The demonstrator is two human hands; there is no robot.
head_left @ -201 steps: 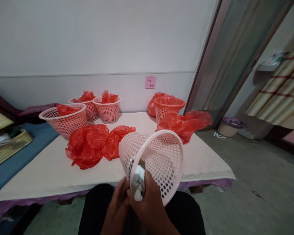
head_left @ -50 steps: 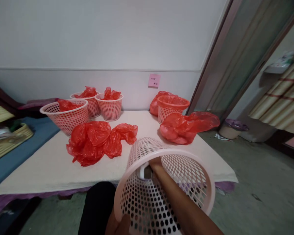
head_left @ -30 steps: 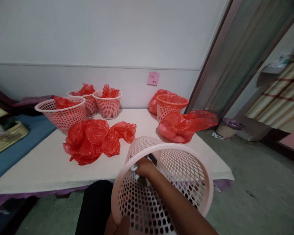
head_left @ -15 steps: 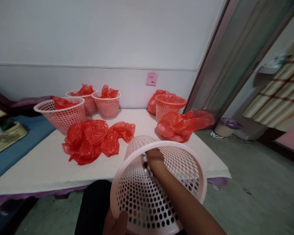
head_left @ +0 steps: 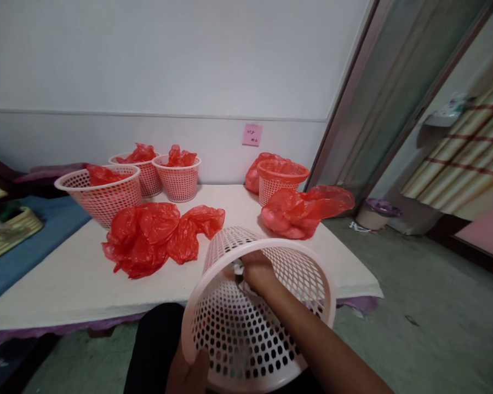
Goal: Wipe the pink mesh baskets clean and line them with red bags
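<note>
A pale pink plastic wastebasket (head_left: 246, 383) with mesh walls lies tilted over my lap, its mouth facing me. On its rim at the lower left, my left hand (head_left: 193, 372) is closed. My right hand (head_left: 258, 269) reaches deep inside, fingers curled around a small crumpled white piece (head_left: 239, 269) that could be cloth or tissue. Those fingertips are partly hidden. Just beyond the wastebasket, crumpled red plastic bags (head_left: 148, 235) lie on the white-covered surface (head_left: 82, 284).
Several pink wastebaskets (head_left: 176, 180) with red bags in them stand at the left rear. To the right are a wastebasket with a red-covered rim (head_left: 282, 171) and a filled red bag (head_left: 290, 216). A pink note (head_left: 252, 135) is on the wall. A bin (head_left: 373, 214) stands on the floor.
My right hand has shifted slightly left inside the wastebasket, with the white piece. The wastebasket and my left hand have also moved a little left.
</note>
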